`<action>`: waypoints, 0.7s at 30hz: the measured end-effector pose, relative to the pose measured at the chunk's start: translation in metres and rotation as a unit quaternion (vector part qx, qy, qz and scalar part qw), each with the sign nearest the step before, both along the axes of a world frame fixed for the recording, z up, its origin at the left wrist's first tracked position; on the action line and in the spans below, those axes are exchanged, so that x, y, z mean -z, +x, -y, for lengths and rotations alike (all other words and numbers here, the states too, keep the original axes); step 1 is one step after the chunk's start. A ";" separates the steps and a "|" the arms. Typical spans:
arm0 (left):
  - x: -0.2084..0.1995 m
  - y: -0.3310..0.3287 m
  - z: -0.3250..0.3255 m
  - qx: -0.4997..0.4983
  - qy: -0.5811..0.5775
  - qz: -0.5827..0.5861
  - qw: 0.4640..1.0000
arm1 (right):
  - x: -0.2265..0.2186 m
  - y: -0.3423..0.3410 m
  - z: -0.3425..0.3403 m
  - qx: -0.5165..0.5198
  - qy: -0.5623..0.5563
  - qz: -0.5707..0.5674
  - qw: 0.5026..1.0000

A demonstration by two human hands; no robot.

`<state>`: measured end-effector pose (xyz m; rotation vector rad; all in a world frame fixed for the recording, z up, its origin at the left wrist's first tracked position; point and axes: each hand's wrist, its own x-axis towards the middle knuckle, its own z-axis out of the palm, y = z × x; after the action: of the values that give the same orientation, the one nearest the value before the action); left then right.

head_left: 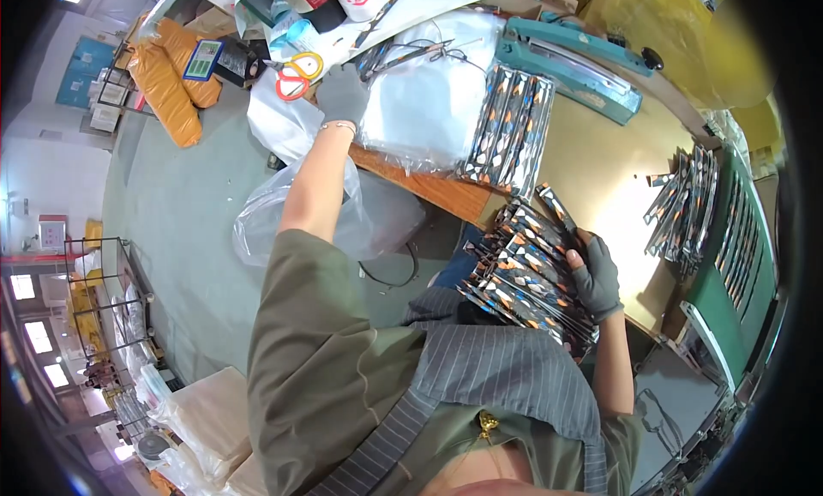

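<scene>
My left hand (343, 95), in a grey glove, reaches far forward to the left edge of a stack of clear plastic bags (429, 89). It is beside scissors (299, 78) with red and yellow handles and some thin dark strips; its fingers are hidden. In a dark glove with bare fingertips, my right hand (597, 279) grips the right side of a loose bundle of thin black patterned strips (527, 256) against my front at the table edge. A neat row of similar strips (512, 123) lies on the right part of the bags.
A teal bar-shaped machine, likely a heat sealer (570, 67), stands behind the bags. More strips lie in a pile (686, 209) beside a green conveyor belt (737, 256) at right. Orange wrapped packages (167, 89) are at far left; a plastic bag (296, 209) hangs below the table.
</scene>
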<state>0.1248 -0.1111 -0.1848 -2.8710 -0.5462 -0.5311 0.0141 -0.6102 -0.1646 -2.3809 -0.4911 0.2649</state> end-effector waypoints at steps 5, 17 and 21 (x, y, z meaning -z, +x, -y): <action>-0.007 0.007 0.012 0.265 0.097 0.126 0.951 | -0.003 0.000 -0.002 -0.005 -0.006 -0.005 1.000; -0.092 0.110 0.015 0.099 0.142 0.090 0.981 | -0.009 -0.006 -0.001 -0.033 0.022 -0.024 0.999; -0.127 0.087 0.035 0.155 0.021 0.186 0.970 | -0.002 -0.007 0.001 -0.006 0.020 -0.027 0.999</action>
<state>0.2118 -0.1459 -0.0580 -2.8404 -0.1255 -1.1289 0.0075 -0.6115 -0.1624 -2.3258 -0.4814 0.3199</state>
